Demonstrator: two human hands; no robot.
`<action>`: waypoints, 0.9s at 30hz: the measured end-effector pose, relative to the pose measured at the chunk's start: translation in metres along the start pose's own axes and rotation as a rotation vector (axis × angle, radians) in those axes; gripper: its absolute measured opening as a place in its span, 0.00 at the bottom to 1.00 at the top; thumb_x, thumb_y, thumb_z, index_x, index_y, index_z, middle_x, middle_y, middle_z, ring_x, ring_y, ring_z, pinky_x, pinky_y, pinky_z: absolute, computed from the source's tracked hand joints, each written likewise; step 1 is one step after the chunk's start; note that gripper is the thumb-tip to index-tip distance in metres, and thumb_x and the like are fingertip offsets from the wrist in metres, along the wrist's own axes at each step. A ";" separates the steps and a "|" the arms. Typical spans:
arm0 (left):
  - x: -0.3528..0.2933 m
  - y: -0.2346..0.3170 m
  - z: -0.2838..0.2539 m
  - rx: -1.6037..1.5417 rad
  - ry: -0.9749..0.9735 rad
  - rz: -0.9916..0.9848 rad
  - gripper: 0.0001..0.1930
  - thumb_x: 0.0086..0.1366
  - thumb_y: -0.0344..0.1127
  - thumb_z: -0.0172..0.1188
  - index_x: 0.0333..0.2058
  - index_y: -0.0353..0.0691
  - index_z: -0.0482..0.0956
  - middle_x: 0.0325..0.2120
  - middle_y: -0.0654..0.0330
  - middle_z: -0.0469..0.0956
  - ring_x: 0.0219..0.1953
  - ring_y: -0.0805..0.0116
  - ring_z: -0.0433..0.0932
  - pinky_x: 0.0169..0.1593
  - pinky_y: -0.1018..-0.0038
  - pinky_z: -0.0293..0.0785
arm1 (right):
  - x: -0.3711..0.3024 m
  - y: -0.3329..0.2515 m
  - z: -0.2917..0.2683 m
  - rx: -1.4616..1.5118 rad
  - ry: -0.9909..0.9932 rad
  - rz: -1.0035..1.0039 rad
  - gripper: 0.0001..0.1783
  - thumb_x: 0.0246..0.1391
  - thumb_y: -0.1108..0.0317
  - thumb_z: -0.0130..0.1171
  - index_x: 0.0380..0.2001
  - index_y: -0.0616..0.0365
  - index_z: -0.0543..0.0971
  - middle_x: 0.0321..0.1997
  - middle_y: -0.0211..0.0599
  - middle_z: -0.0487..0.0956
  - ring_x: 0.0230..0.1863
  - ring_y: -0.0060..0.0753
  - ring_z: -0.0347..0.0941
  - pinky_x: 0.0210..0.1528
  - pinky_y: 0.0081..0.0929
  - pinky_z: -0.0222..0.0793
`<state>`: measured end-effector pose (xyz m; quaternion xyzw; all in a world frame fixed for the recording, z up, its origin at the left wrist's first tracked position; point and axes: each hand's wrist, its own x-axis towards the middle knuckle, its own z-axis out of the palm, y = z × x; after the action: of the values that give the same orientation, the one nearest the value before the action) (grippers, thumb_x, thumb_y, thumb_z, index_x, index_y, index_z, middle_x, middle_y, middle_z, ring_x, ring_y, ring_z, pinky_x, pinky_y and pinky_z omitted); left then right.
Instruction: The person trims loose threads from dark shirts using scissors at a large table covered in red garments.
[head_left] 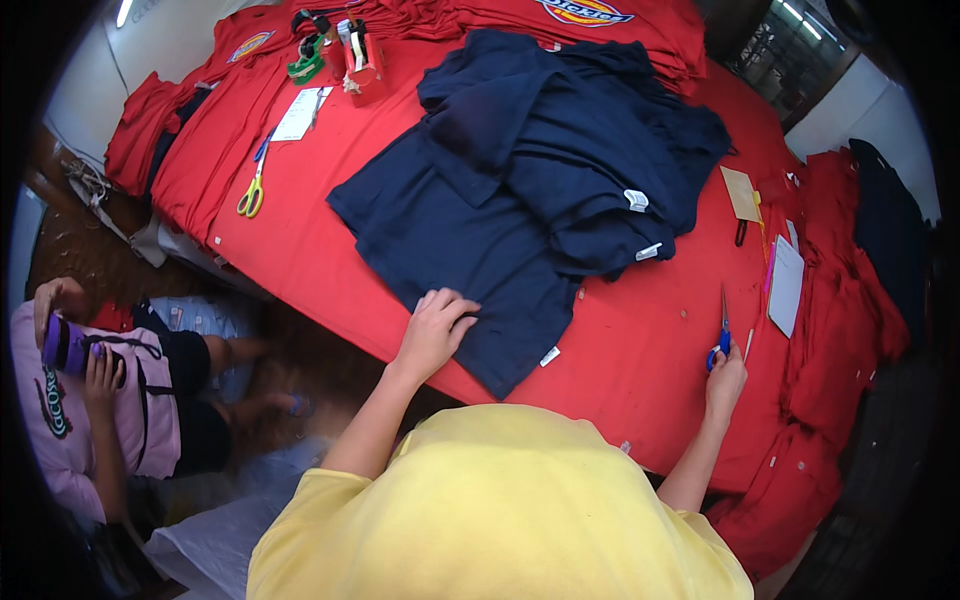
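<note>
A dark navy T-shirt [440, 240] lies spread on the red-covered table, its near edge toward me. My left hand [436, 325] rests on the near left part of this shirt, its fingers loosely bent and the thumb apart. At the right, my right hand [728, 378] is closed on the blue handles of a pair of scissors [722, 345], whose blades point away from me. More navy shirts [620, 130] lie heaped on the far right side of the spread one, with white labels [636, 200] showing. A small white tag [549, 356] sits by the near shirt's edge.
Yellow-handled scissors [252, 195], a paper sheet [300, 115] and a red tape dispenser [362, 68] lie at the far left. A clipboard with paper [786, 285] is at the right, beside red garments [835, 300]. A person in pink [150, 420] holds a purple object at lower left.
</note>
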<state>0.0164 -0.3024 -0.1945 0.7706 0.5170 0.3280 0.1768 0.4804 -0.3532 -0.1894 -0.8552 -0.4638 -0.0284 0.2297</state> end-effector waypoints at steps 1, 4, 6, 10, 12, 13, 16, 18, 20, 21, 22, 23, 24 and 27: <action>-0.005 -0.004 -0.003 -0.038 -0.054 -0.039 0.07 0.56 0.29 0.62 0.35 0.41 0.80 0.32 0.58 0.74 0.39 0.57 0.73 0.44 0.65 0.70 | -0.001 0.002 0.000 -0.070 0.030 -0.080 0.19 0.59 0.73 0.52 0.53 0.68 0.73 0.40 0.56 0.80 0.42 0.50 0.78 0.44 0.41 0.72; -0.019 -0.011 -0.025 -0.146 -0.184 -0.132 0.03 0.57 0.28 0.60 0.29 0.36 0.78 0.27 0.56 0.75 0.35 0.56 0.75 0.39 0.65 0.72 | -0.002 -0.004 -0.006 -0.101 -0.050 -0.043 0.19 0.56 0.75 0.55 0.51 0.67 0.74 0.44 0.60 0.78 0.45 0.60 0.75 0.48 0.46 0.68; -0.035 -0.017 -0.058 -0.160 -0.463 -0.286 0.04 0.54 0.29 0.63 0.29 0.34 0.81 0.27 0.55 0.79 0.32 0.61 0.80 0.37 0.68 0.74 | 0.002 -0.015 -0.017 -0.153 -0.131 -0.003 0.20 0.54 0.73 0.56 0.51 0.67 0.75 0.43 0.59 0.79 0.44 0.58 0.76 0.47 0.45 0.69; -0.050 -0.024 -0.120 -0.032 -0.650 -0.505 0.13 0.55 0.37 0.68 0.37 0.38 0.84 0.26 0.57 0.82 0.31 0.69 0.81 0.38 0.73 0.75 | 0.022 -0.033 -0.045 -0.334 -0.393 0.092 0.22 0.52 0.70 0.60 0.50 0.66 0.75 0.45 0.57 0.78 0.48 0.56 0.75 0.49 0.43 0.69; -0.037 -0.020 -0.129 -0.286 -0.386 -0.568 0.19 0.59 0.43 0.65 0.41 0.32 0.81 0.29 0.55 0.82 0.34 0.71 0.81 0.41 0.74 0.75 | 0.031 -0.034 -0.042 -0.282 -0.239 -0.046 0.23 0.51 0.67 0.62 0.50 0.65 0.75 0.48 0.53 0.77 0.52 0.54 0.73 0.51 0.42 0.68; -0.025 -0.026 -0.121 -0.377 -0.268 -0.516 0.19 0.63 0.42 0.61 0.43 0.29 0.79 0.33 0.56 0.83 0.38 0.73 0.79 0.43 0.74 0.74 | 0.036 -0.042 -0.044 -0.256 -0.160 -0.121 0.24 0.50 0.66 0.63 0.50 0.64 0.75 0.50 0.52 0.76 0.53 0.53 0.71 0.53 0.42 0.67; 0.038 -0.043 -0.078 -0.625 -0.234 -0.455 0.19 0.68 0.42 0.54 0.44 0.29 0.79 0.37 0.56 0.81 0.40 0.71 0.79 0.47 0.75 0.74 | 0.063 -0.110 -0.038 0.297 -0.211 -0.293 0.29 0.51 0.58 0.63 0.54 0.63 0.73 0.55 0.51 0.72 0.59 0.48 0.66 0.60 0.38 0.61; 0.085 -0.048 -0.031 -0.796 -0.230 -0.436 0.19 0.70 0.40 0.51 0.50 0.30 0.75 0.42 0.54 0.79 0.43 0.69 0.78 0.50 0.75 0.74 | 0.083 -0.159 -0.013 0.460 -0.158 -0.488 0.34 0.52 0.53 0.63 0.57 0.64 0.70 0.58 0.53 0.70 0.62 0.48 0.64 0.64 0.36 0.58; 0.132 -0.052 0.003 -0.972 -0.230 -0.533 0.23 0.70 0.39 0.50 0.58 0.31 0.65 0.49 0.52 0.74 0.47 0.63 0.77 0.52 0.72 0.74 | 0.110 -0.206 0.026 0.494 -0.117 -0.579 0.41 0.51 0.48 0.62 0.61 0.66 0.65 0.62 0.56 0.66 0.64 0.50 0.61 0.66 0.37 0.54; 0.154 -0.056 0.015 -1.078 -0.220 -0.605 0.26 0.70 0.39 0.51 0.61 0.31 0.59 0.53 0.50 0.71 0.48 0.60 0.76 0.53 0.70 0.74 | 0.122 -0.226 0.044 0.487 -0.110 -0.571 0.45 0.51 0.46 0.62 0.63 0.67 0.62 0.64 0.57 0.64 0.66 0.51 0.60 0.67 0.38 0.53; 0.177 -0.059 0.020 -1.145 -0.132 -0.625 0.29 0.69 0.40 0.53 0.62 0.33 0.55 0.56 0.49 0.67 0.50 0.56 0.75 0.54 0.66 0.73 | 0.133 -0.240 0.056 0.509 -0.183 -0.504 0.49 0.50 0.42 0.61 0.64 0.68 0.59 0.65 0.59 0.62 0.67 0.51 0.58 0.68 0.39 0.51; 0.202 -0.058 0.025 -1.213 -0.050 -0.639 0.32 0.68 0.41 0.54 0.63 0.34 0.51 0.59 0.48 0.63 0.51 0.52 0.74 0.55 0.62 0.72 | 0.143 -0.248 0.058 0.531 -0.247 -0.431 0.53 0.49 0.38 0.60 0.65 0.69 0.57 0.66 0.60 0.61 0.68 0.52 0.57 0.69 0.40 0.50; 0.222 -0.078 0.026 -1.190 0.172 -0.656 0.36 0.65 0.46 0.57 0.62 0.37 0.49 0.61 0.48 0.58 0.55 0.45 0.69 0.57 0.51 0.67 | 0.150 -0.261 0.057 0.412 -0.304 -0.456 0.56 0.46 0.34 0.59 0.65 0.69 0.57 0.66 0.61 0.61 0.68 0.52 0.57 0.69 0.41 0.49; 0.262 -0.096 -0.005 -1.211 0.359 -0.479 0.37 0.65 0.55 0.52 0.66 0.58 0.42 0.67 0.55 0.50 0.62 0.40 0.58 0.60 0.44 0.57 | 0.184 -0.259 0.067 0.298 -0.382 -0.435 0.68 0.33 0.22 0.58 0.65 0.69 0.57 0.62 0.62 0.66 0.66 0.54 0.61 0.67 0.46 0.51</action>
<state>0.0138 -0.0250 -0.1650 0.3333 0.4200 0.6345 0.5568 0.3650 -0.0615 -0.1057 -0.6831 -0.6693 0.1524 0.2495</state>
